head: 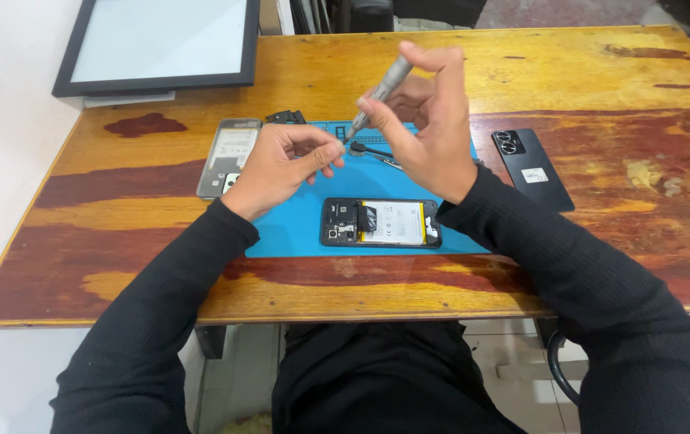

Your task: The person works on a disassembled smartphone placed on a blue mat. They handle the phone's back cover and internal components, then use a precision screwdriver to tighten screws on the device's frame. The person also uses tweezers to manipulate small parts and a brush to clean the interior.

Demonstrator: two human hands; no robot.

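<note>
My right hand [429,120] holds a slim grey screwdriver [383,90] tilted, its tip pointing down-left. My left hand [285,165] has its fingers pinched together right at that tip; whatever is between them is too small to see. Both hands hover above a blue work mat [297,233]. An opened phone [380,223] with its white battery showing lies flat on the mat near me. Black tweezers [369,149] lie on the mat under my hands.
A phone frame part [229,157] lies left of the mat, a small black part [285,117] behind it. A black back cover [531,167] lies to the right. A framed panel [160,44] sits at the table's far left corner. The wooden table [602,80] ends near me.
</note>
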